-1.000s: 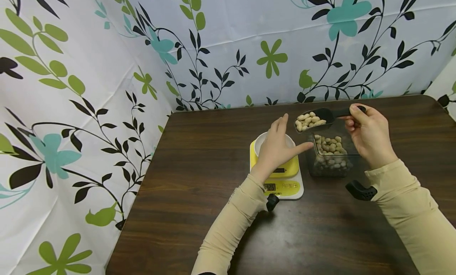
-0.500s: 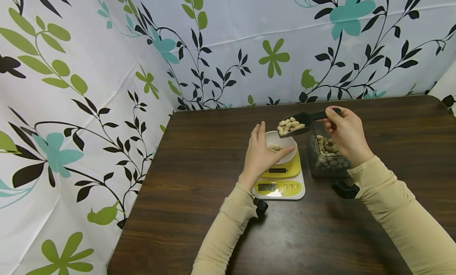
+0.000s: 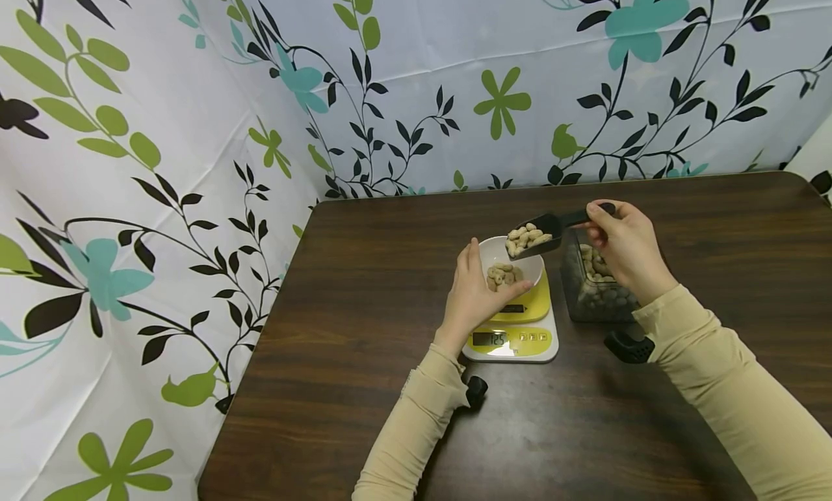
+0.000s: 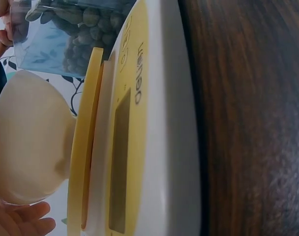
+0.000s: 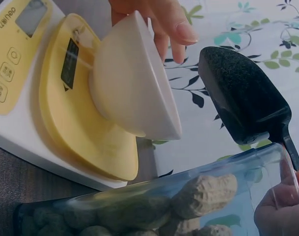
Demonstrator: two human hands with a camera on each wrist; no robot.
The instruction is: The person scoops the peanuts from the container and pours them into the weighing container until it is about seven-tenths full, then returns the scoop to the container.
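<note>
A white bowl [image 3: 534,268] with some unshelled peanuts [image 3: 501,276] in it stands on a yellow and white kitchen scale [image 3: 513,342]. My left hand [image 3: 471,292] is around the bowl's left and near side, fingers fairly straight and thumb reaching across near its rim. With thumb and fingers my right hand [image 3: 629,252] pinches the handle of a black scoop [image 3: 551,230]. More peanuts fill the scoop, whose tip lies over the bowl's right rim. In the right wrist view the scoop [image 5: 245,93] shows its underside, apart from the bowl [image 5: 134,83].
A clear, dark-looking plastic container [image 3: 585,310] of peanuts stands just right of the scale, partly behind my right hand. All rest on a dark wooden table [image 3: 364,306]. A patterned curtain [image 3: 403,75] hangs behind the table's far edge and at its left.
The right hand has carried the loaded scoop leftward from above the container to the bowl, then slightly lower. My left hand has shifted a little left and down, uncovering more of the bowl.
</note>
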